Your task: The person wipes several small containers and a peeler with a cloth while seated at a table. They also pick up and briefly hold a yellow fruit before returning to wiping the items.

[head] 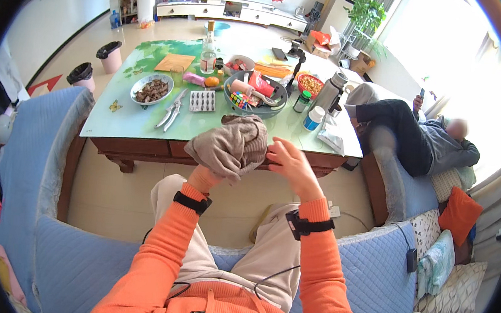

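A crumpled grey-brown cloth point(233, 145) is draped over my left hand point(207, 178), above the near edge of the glass-topped table point(138, 125). The cloth hides my left fingers, so their grip cannot be made out. Just right of the cloth is my right hand point(292, 164), its fingers apart and holding nothing. Beyond the cloth lie pruning shears point(172, 109), a blister pack of capsules point(202, 101) and a grey basin point(276, 110) holding a puzzle cube point(239, 99) and other items. A white-and-blue bottle point(314, 118) stands at the right.
Further back are a bowl of dark pieces point(152, 89), a glass bottle point(208, 51), a steel thermos point(330, 90) and a red bowl of snacks point(310, 85). A person point(428, 144) lies on the right sofa, holding a phone. Blue-covered sofa seats point(365, 271) surround me.
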`<state>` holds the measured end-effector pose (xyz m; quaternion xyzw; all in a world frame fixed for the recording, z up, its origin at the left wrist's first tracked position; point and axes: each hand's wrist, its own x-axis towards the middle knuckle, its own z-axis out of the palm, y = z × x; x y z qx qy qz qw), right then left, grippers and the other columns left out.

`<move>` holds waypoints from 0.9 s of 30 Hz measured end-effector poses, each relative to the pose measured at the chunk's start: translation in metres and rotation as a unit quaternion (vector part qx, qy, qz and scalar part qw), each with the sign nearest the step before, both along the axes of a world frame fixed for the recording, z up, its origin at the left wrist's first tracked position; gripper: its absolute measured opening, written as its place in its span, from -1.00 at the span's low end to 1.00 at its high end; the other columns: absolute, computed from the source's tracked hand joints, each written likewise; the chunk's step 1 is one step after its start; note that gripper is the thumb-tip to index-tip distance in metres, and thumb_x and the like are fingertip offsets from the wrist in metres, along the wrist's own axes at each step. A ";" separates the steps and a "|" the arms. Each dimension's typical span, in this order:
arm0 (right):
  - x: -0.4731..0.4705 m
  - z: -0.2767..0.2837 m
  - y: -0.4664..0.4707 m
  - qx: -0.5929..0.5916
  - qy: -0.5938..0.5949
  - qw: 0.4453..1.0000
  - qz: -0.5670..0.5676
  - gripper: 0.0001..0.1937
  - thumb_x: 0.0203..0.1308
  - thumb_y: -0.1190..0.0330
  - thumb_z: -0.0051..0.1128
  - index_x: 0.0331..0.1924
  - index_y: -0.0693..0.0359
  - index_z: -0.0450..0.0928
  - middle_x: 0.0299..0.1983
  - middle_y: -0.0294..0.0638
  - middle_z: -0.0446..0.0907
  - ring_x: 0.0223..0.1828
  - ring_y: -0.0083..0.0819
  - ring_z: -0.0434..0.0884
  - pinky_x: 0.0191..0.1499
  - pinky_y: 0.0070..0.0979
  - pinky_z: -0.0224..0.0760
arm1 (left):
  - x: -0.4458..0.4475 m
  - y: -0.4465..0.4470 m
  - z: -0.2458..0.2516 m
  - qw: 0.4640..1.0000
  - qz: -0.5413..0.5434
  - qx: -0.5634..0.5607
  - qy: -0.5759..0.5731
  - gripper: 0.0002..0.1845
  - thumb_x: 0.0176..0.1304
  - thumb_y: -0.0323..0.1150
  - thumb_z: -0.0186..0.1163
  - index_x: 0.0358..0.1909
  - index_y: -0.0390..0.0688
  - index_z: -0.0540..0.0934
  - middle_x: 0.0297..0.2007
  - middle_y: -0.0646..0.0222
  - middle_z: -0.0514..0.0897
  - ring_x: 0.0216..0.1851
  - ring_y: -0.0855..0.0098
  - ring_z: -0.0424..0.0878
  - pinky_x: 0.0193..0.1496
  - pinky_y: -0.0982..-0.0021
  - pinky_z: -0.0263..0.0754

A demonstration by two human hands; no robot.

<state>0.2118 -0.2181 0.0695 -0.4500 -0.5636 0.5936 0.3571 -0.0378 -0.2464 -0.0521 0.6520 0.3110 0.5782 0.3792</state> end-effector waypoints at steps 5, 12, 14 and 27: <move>-0.024 -0.006 -0.010 -0.089 0.123 0.986 0.063 -0.48 0.46 0.23 0.20 0.38 0.26 0.38 0.18 -0.22 0.61 0.11 -0.47 0.62 0.07 -0.43 0.58 | 0.023 -0.008 0.026 0.889 -0.211 -0.139 -0.381 -0.56 0.53 -0.23 0.11 0.34 -0.15 0.39 0.19 0.38 0.55 0.23 0.45 0.45 0.38 0.34 0.39; -0.008 -0.019 0.003 -0.092 0.174 0.980 -0.022 -0.76 0.37 0.35 0.30 -0.03 0.35 0.70 -0.15 -0.21 0.76 -0.20 -0.44 0.73 -0.10 -0.37 0.68 | 0.009 -0.013 0.017 0.903 -0.135 -0.181 -0.365 -0.60 0.52 -0.35 0.01 0.34 -0.16 0.40 0.28 0.26 0.52 0.28 0.25 0.49 0.41 0.08 0.38; 0.004 -0.016 0.019 -0.077 0.223 0.964 -0.122 -0.74 0.40 0.32 0.26 0.03 0.31 0.65 -0.07 -0.17 0.74 -0.11 -0.33 0.74 -0.05 -0.26 0.70 | 0.007 -0.013 0.004 0.870 -0.075 -0.139 -0.467 -0.62 0.52 -0.31 -0.07 0.26 -0.19 0.48 0.24 0.22 0.59 0.28 0.17 0.54 0.38 0.02 0.42; 0.005 -0.044 0.018 -0.013 0.324 0.946 -0.015 -0.72 0.48 0.33 0.17 0.15 0.24 0.60 0.07 -0.23 0.69 0.04 -0.39 0.70 0.09 -0.36 0.62 | 0.074 -0.005 0.044 0.905 -0.010 -0.283 -0.316 -0.60 0.50 -0.27 0.19 0.27 -0.20 0.48 0.11 0.40 0.62 0.10 0.46 0.61 0.18 0.31 0.55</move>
